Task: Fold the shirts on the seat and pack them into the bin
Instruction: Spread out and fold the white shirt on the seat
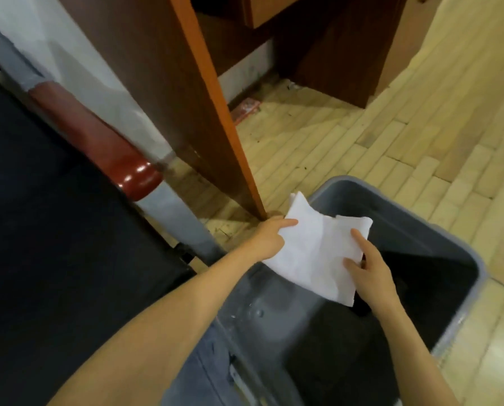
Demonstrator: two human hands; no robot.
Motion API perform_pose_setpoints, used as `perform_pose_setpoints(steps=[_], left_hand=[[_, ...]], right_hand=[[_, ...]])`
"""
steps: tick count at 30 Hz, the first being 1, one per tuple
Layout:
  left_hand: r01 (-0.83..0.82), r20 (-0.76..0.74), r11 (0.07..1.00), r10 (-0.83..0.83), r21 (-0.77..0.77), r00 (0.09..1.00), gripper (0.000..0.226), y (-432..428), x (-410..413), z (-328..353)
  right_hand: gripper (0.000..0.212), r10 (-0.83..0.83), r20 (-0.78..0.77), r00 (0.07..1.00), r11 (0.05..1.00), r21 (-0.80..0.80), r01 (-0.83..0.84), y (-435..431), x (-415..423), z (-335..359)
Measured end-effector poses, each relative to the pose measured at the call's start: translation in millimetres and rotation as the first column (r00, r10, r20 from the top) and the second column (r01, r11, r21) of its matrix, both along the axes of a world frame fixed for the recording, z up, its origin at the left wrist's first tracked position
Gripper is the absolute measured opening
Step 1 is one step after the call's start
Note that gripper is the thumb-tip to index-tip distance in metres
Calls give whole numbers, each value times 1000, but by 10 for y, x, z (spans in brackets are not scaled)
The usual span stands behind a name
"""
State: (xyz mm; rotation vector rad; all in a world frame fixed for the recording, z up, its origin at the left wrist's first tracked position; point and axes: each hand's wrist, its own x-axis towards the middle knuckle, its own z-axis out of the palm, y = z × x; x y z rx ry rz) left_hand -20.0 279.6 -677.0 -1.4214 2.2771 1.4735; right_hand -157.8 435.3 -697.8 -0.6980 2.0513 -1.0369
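White shirt (318,253), grey bin (362,197), black seat (54,230), glossy red armrest (98,136), pale yellow floor (391,136)

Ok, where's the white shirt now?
Head view, right of centre: the white shirt is held by the left hand and right hand over the grey bin.

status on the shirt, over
Left hand and right hand pinch folded shirt. Shirt above bin, not yet in. Nothing blocks the drop.

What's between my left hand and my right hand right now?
The folded white shirt, held by the left hand and right hand above the gray bin, as the head view shows.
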Motion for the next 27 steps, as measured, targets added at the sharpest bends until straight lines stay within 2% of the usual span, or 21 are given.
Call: perform_pose_setpoints(steps=[6,11,15,20,22,27], left_hand=[[26,47,996,-30,89,998,57,88,-525,-655],[9,82,992,-20,123,996,51,66,-770,-927],[42,49,989,-50,142,998,51,0,-941,-1006],[65,103,997,-70,52,992,57,-108,-975,-1154],[74,133,997,-77,30,988,55,-90,-883,-1173],[66,128,997,-72,48,989,53,-54,-683,-970]], right_hand=[[60,-193,109,975,976,120,180,166,-253,-605],[61,-309,101,946,939,189,287,211,-395,-909],[61,-356,89,930,922,195,335,199,-515,-1052],[70,-218,61,974,940,281,193,150,-648,-1186],[68,-173,44,984,929,338,148,124,-677,-1221],[58,-73,9,997,937,344,65,-14,-596,-1146]])
